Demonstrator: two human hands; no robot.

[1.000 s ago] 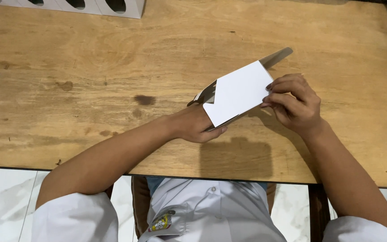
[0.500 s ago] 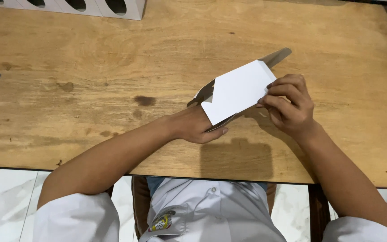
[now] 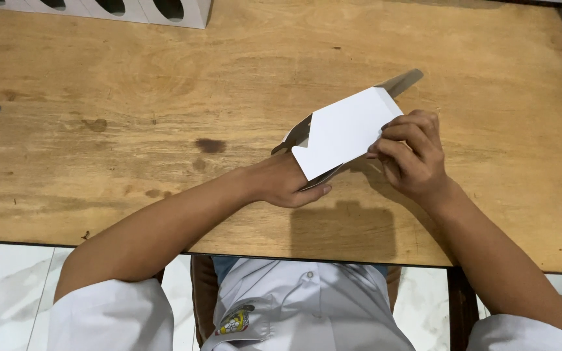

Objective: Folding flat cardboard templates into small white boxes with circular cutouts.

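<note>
Your left hand grips the flat white carton from beneath, its fingers mostly hidden behind the panel. Your right hand pinches the carton's right edge. It's held just above the wooden table, underside unseen. A white holed box is cut off top-left.

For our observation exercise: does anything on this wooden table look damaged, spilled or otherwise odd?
Nothing is spilled or broken. The wooden table carries dark stains, the biggest just left of the left hand. The white cardboard piece, held between that hand and the right hand, sits at a tilt, grey flaps sticking out.
</note>
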